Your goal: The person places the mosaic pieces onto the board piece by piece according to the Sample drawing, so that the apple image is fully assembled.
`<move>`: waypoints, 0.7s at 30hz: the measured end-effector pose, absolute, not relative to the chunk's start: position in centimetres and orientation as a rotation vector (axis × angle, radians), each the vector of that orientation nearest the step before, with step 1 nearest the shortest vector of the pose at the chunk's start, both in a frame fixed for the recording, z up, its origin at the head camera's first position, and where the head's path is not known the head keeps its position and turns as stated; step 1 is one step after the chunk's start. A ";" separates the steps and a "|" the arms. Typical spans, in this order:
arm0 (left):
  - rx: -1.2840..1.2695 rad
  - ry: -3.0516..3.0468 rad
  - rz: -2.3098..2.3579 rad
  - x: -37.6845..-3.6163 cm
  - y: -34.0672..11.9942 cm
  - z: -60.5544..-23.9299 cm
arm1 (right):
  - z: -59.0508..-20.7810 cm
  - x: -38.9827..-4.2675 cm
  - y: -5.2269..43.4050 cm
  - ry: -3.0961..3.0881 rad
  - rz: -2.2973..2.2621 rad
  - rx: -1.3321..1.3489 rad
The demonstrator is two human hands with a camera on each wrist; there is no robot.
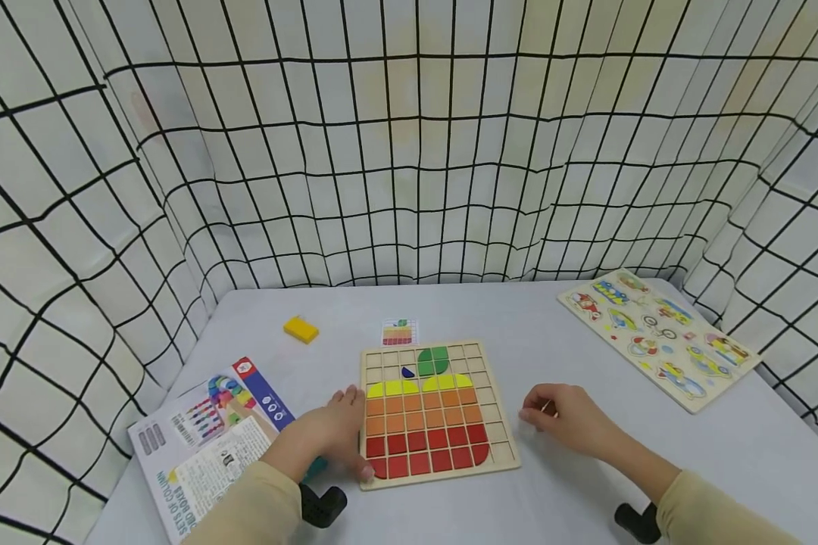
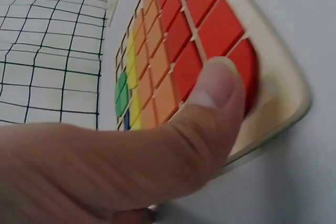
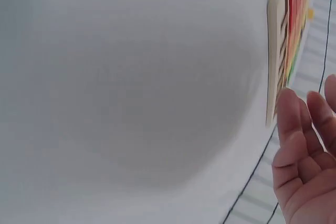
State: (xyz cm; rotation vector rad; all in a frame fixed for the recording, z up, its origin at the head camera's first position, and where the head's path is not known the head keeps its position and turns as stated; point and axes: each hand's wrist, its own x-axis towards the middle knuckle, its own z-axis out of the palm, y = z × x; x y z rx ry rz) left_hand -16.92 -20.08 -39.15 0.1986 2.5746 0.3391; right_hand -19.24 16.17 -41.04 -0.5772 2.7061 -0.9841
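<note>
A square wooden grid board [image 1: 504, 446] lies on the table, holding rows of red tiles [image 1: 426, 450], orange, yellow, green pieces and one small dark blue piece. My left hand [image 1: 334, 428] rests along the board's left edge. In the left wrist view, its thumb [image 2: 215, 90] touches the rounded red corner tile [image 2: 247, 72]. My right hand [image 1: 569, 416] hovers to the right of the board, fingers loosely bent and holding nothing. The right wrist view shows its fingers [image 3: 294, 114] near the board's edge [image 3: 273, 61]. Behind the board lies a small pattern card [image 1: 399, 332].
A yellow block [image 1: 301, 329] sits at the back left. The printed box [image 1: 211, 439] lies at the left, by a teal thing [image 1: 316, 468] partly hidden under my left hand. A vehicle puzzle board [image 1: 657, 337] lies back right. Black netting [image 1: 419, 166] surrounds the table.
</note>
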 end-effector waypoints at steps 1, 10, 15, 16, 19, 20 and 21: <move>0.192 2.574 0.338 -17.1 -20.2 -38.8 | -40.8 -19.6 16.9 2.720 -0.962 -0.572; 0.150 2.660 0.276 -20.2 -22.2 -33.1 | -35.6 -23.7 23.2 2.965 -0.566 -0.533; 0.173 2.769 0.259 -21.7 -23.6 -29.7 | -30.9 -25.6 24.9 3.098 -0.285 -0.435; 0.175 2.792 0.255 -21.9 -23.9 -29.1 | -30.1 -25.9 25.0 3.121 -0.249 -0.419; 0.178 2.856 0.230 -22.4 -24.5 -27.7 | -28.4 -26.7 25.0 3.205 -0.160 -0.398; 0.170 2.872 0.214 -22.5 -24.6 -27.3 | -28.0 -26.8 25.0 3.227 -0.129 -0.389; 0.161 2.887 0.200 -22.6 -24.6 -27.0 | -27.6 -26.9 24.9 3.241 -0.104 -0.384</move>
